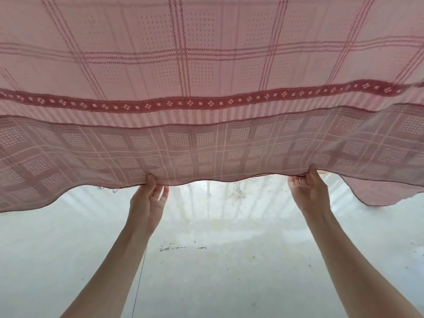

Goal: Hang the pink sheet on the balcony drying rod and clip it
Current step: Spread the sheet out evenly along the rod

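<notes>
Overhead, both hands (229, 193) pinch pink sheet (206, 65) lower edge.

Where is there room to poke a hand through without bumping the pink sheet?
The open gap lies under the sheet's wavy bottom edge, between the left hand and the right hand, with only pale floor behind it. More room shows below the edge outside each arm. Above that edge, cloth fills the whole view.
</notes>
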